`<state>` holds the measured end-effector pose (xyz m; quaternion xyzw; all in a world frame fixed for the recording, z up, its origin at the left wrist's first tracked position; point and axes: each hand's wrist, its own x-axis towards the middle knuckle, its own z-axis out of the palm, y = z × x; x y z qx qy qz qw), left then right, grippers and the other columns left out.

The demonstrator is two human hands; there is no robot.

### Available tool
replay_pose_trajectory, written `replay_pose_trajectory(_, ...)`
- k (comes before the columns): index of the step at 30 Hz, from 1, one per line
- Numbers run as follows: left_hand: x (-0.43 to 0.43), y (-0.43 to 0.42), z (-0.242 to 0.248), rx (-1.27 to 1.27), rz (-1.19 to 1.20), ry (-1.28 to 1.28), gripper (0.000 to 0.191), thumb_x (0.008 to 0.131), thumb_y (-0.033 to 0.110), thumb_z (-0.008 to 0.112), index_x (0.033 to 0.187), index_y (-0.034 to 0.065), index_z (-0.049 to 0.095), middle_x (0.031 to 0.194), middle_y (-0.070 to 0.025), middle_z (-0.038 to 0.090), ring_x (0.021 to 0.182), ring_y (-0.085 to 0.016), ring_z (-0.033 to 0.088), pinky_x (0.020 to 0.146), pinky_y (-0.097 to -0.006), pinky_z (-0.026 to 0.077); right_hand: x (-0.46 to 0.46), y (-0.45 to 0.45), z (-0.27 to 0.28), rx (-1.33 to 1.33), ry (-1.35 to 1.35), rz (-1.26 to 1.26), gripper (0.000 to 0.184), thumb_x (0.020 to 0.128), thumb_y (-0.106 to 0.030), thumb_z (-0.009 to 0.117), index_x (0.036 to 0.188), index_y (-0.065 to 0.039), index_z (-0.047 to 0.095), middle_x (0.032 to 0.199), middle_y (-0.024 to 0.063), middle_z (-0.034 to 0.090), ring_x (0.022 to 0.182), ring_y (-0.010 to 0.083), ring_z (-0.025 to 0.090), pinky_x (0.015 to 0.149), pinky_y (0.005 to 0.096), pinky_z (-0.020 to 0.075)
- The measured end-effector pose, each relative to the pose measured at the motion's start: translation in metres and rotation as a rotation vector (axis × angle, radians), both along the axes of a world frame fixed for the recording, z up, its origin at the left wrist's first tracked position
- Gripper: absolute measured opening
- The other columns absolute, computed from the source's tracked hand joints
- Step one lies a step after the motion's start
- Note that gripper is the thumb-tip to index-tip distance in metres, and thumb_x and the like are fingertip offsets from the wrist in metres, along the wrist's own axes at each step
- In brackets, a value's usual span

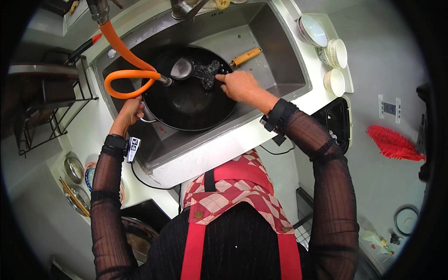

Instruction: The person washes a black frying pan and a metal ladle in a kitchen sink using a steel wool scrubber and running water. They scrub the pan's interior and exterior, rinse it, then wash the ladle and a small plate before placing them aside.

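A black wok [189, 105] lies in the stainless steel sink [273, 52]. My left hand [130, 112] is closed at the wok's left rim, around its small metal side handle [149, 121]. Just above it hangs a loop of orange hose [129, 74], its metal nozzle [167, 81] over the wok. My right hand [241, 87] is above the wok's right side, fingers on the black handle of a wok spatula [182, 68] with a grey metal head. Dark steel wool [211, 67] shows on both sides of that handle. The wok's wooden handle [246, 57] points to the upper right.
A faucet [183, 8] stands behind the sink. Several bowls [336, 53] line the right counter, above an open black bin [337, 122]. On the left are a black metal rack [52, 122], steel dishes [74, 169] and chopsticks [75, 197]. A red duster [393, 143] is at far right.
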<state>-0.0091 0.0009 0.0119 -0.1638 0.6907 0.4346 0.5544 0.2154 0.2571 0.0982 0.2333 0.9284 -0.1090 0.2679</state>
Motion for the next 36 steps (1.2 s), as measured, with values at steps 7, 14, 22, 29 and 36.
replay_pose_trajectory(7,-0.001,0.0,0.002,0.038,-0.006,-0.025,0.015,0.094,0.02,0.034,0.083,0.0132,0.041,0.057,0.0036,0.033,0.043,-0.006,0.021,0.039,-0.0189,0.019,0.024,-0.032,0.013,-1.264,-0.003,-0.679,0.053,0.086,-0.019,0.052,0.135,-0.011,0.033,0.058,0.0002,0.039,0.036,0.0039,0.026,0.032,0.0214,0.0172)
replay_pose_trajectory(14,0.005,-0.001,0.009,0.039,-0.003,-0.003,0.011,0.093,0.017,0.034,0.09,0.015,0.045,0.06,0.0055,0.03,0.047,-0.005,0.025,0.04,-0.019,0.019,0.017,-0.031,0.006,-1.738,-0.127,-1.038,0.059,0.085,-0.013,0.05,0.137,-0.018,0.022,0.058,-0.0024,0.039,0.036,0.0018,0.024,0.03,0.0166,0.0155)
replay_pose_trajectory(22,-0.001,0.001,0.003,0.069,-0.018,0.015,0.013,0.093,0.016,0.033,0.089,0.0172,0.045,0.059,0.0059,0.028,0.047,-0.005,0.025,0.041,-0.0196,0.018,0.036,-0.041,-0.004,-2.0,-0.256,-1.086,0.045,0.089,-0.016,0.048,0.13,-0.021,0.032,0.057,-0.0033,0.037,0.034,0.0014,0.023,0.028,0.0167,0.0147)
replay_pose_trajectory(29,0.0,0.001,0.001,0.015,-0.036,0.026,0.015,0.095,0.023,0.035,0.085,0.0182,0.045,0.055,0.0063,0.027,0.045,-0.006,0.023,0.041,-0.0203,0.018,0.021,-0.034,0.0,-1.83,-0.05,-1.221,0.053,0.087,-0.018,0.05,0.133,-0.019,0.023,0.057,-0.0022,0.038,0.035,0.0021,0.023,0.028,0.016,0.0137)
replay_pose_trajectory(36,0.003,-0.001,-0.01,0.073,-0.033,0.046,0.019,0.095,0.029,0.039,0.083,0.0174,0.048,0.053,0.0061,0.027,0.043,-0.006,0.022,0.04,-0.0198,0.018,0.033,-0.047,-0.019,-1.569,-0.004,-0.896,0.059,0.084,-0.021,0.053,0.137,-0.025,0.027,0.059,-0.0019,0.039,0.039,0.0043,0.027,0.034,0.0205,0.0202)
